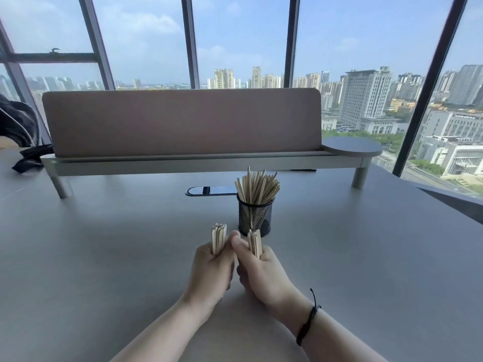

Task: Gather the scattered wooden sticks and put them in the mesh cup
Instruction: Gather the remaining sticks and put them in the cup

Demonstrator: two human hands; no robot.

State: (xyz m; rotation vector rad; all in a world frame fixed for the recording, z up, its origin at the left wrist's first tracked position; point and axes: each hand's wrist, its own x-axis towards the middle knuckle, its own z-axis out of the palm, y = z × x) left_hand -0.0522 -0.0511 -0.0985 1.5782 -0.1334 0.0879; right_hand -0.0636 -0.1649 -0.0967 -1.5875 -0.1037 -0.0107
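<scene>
A black mesh cup (255, 218) stands upright on the grey table, with several pale wooden sticks (257, 186) fanning out of its top. Just in front of it, my left hand (210, 270) is closed around an upright bundle of wooden sticks (219, 237). My right hand (264, 275) is closed around a second upright bundle of sticks (254, 242), whose tips overlap the cup's lower front. The two hands touch side by side. No loose sticks show on the table.
A long monitor riser (203, 162) with a pink-brown back panel (180, 121) spans the table's far side. A dark cable slot (209, 191) lies left of the cup. Dark fabric (18, 126) sits at far left. Windows stand behind.
</scene>
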